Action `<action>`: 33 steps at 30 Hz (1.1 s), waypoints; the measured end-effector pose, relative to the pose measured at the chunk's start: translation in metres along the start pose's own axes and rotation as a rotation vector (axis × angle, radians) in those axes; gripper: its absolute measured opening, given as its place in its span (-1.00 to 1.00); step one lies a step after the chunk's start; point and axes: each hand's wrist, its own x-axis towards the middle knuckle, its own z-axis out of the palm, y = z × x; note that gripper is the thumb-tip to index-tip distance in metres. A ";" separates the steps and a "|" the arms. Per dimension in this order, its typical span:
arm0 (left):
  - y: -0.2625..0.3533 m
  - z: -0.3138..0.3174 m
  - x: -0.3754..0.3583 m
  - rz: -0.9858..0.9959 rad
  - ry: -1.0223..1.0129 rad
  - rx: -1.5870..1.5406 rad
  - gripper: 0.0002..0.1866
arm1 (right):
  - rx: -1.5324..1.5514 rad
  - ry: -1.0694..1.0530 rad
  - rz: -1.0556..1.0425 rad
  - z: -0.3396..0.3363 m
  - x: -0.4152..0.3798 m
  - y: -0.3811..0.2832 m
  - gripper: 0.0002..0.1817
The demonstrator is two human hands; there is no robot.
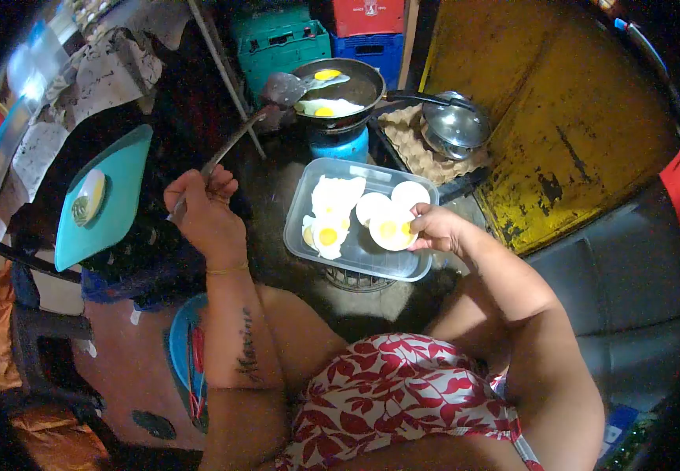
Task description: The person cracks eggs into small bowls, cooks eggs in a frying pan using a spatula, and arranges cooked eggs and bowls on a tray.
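Note:
My left hand (pixel 206 208) is wrapped round the handle of a metal spatula (pixel 283 89), whose blade is raised at the left rim of a frying pan (pixel 365 82). Two fried eggs lie in the pan, one at the back (pixel 326 76) and one at the front (pixel 328 107). Over the right side of a clear plastic container (pixel 363 263), my right hand (pixel 436 229) pinches the edge of a round fried egg (pixel 389 232) between thumb and fingers. Several other fried eggs (pixel 332 208) lie in the container; the held one partly covers those beside it.
The pan sits above a blue cylinder (pixel 338 147). Right of it, a lidded metal pot (pixel 455 125) stands on a cardboard egg tray (pixel 406 133). Crates (pixel 285 55) stand behind. At left is a turquoise tray (pixel 124 169) holding a small pale object.

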 end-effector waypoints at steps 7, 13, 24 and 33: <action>-0.046 0.025 0.027 -0.113 -0.011 -0.049 -0.86 | 0.079 -0.011 0.005 -0.001 0.001 -0.005 -0.61; -0.080 0.065 0.043 -0.217 -0.079 0.004 -0.88 | 0.110 -0.020 -0.022 0.000 -0.002 -0.010 -0.60; -0.117 0.087 0.069 -0.415 -0.086 0.078 -0.81 | 0.119 -0.042 -0.023 -0.009 -0.003 -0.015 -0.63; -0.116 0.091 0.081 -0.485 -0.053 0.101 -0.79 | 0.130 -0.052 -0.033 -0.015 -0.003 -0.020 -0.62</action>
